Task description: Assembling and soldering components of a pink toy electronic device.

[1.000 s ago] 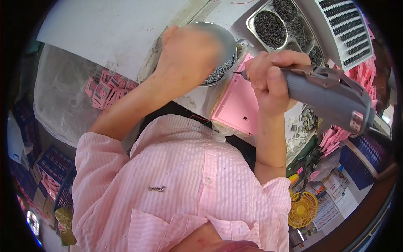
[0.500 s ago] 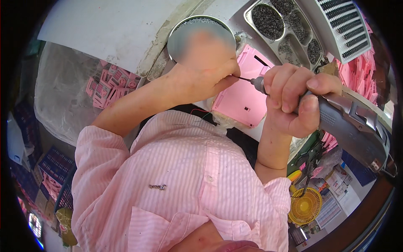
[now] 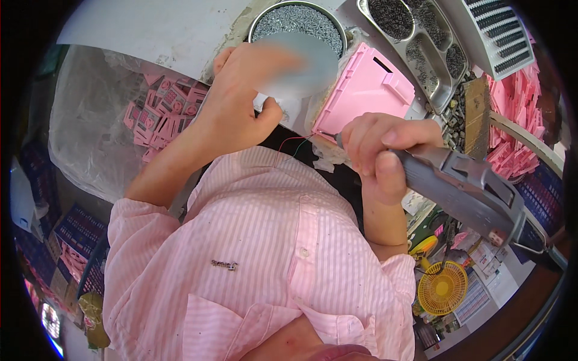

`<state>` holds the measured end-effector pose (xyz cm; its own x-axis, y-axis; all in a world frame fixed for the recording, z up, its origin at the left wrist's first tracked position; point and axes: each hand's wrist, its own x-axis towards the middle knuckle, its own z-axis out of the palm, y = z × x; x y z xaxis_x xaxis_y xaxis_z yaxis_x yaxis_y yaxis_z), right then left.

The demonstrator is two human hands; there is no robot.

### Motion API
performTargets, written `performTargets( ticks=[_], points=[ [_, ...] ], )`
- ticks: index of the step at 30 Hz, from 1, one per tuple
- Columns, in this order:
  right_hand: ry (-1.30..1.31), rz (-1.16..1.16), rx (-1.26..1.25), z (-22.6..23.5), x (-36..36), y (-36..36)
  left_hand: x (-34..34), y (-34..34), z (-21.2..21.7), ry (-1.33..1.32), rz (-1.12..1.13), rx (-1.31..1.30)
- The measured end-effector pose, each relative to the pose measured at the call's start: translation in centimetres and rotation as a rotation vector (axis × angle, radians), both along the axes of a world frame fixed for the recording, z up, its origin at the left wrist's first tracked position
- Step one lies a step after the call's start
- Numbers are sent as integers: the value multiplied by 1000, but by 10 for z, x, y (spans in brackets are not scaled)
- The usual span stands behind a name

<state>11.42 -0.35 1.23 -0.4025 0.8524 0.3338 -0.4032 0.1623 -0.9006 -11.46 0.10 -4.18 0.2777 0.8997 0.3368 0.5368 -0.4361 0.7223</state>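
Observation:
My right hand (image 3: pixel 382 150) is wrapped round a grey electric screwdriver (image 3: pixel 463 186). Its thin bit points left, at the near left corner of a pink plastic panel (image 3: pixel 364 90). The panel lies with a slot near its far edge and a raised ledge on its right. Over the near side of a round metal bowl of small silver screws (image 3: pixel 298 24) is my left hand (image 3: pixel 244 90). Its thumb stands apart below, while a blur covers the fingertips, so whether they hold anything is hidden. Thin red and green wires (image 3: pixel 295 139) run by the panel's near left corner.
A metal compartment tray (image 3: pixel 415 42) of dark screws stands at the far right, beside a white box (image 3: pixel 494 36) with rows of black parts. Pink pieces pile up at right (image 3: pixel 515 114) and in a clear plastic bag (image 3: pixel 81 120) at left. A yellow basket-like guard (image 3: pixel 442 287) sits lower right.
My left hand has pulled away from the screwdriver's bit, leftward toward my body. The screwdriver has come down and left, its bit now at the panel's near left corner. More of the screw bowl shows.

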Motion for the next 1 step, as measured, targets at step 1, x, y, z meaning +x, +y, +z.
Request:
performTargets(
  ticks=[1],
  points=[
    [-12,5,23,-7,0,1,-3,1,-8,-15,-2,11]
  ],
)
